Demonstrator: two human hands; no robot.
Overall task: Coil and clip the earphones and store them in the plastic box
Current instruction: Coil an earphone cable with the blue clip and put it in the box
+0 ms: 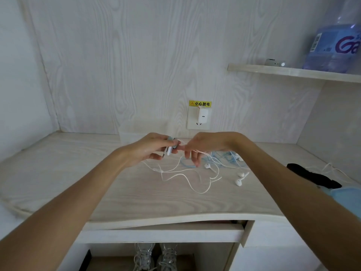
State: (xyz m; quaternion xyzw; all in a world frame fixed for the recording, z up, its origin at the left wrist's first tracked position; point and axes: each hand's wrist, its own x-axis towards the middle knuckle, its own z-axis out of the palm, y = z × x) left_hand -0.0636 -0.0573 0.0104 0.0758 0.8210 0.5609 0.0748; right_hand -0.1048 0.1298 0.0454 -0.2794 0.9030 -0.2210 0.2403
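Both hands are held above the middle of the table (136, 194), close together, in front of a clear plastic box (134, 132) that stands against the back wall.

Left hand (150, 151): fingers are curled round a small bundle with a white body and a grey-green clip (172, 142) at its top; a metal plug tip is seen at the lower end of the bundle. The thumb is pressed on the clip from above.

Right hand (207, 145): the index finger is extended toward the clip and nearly meets the left thumb; a thin white cable is seen running under the palm and appears to be pinched between thumb and fingers. The remaining fingers (195, 159) hang down, loosely bent.

White earphones (187, 178): the cable trails from the hands down onto the table in loose, uncoiled loops. One earbud (207, 166) lies just below the right hand; two more earbuds (239, 178) lie to the right of the loops, near each other. Which cable each bud belongs to cannot be told.

Blue cable (220, 159): a tangled heap lies on the table behind and under the right wrist, partly hidden by it.

Also noted: a wall socket (198, 124) with a white charger (202, 115) plugged in and a yellow warning label (200, 103) above it; a shelf (289, 72) at upper right carrying a large blue water bottle (336, 45); a black cloth (312, 177) at the right table edge; grey sneakers (156, 257) under the table.
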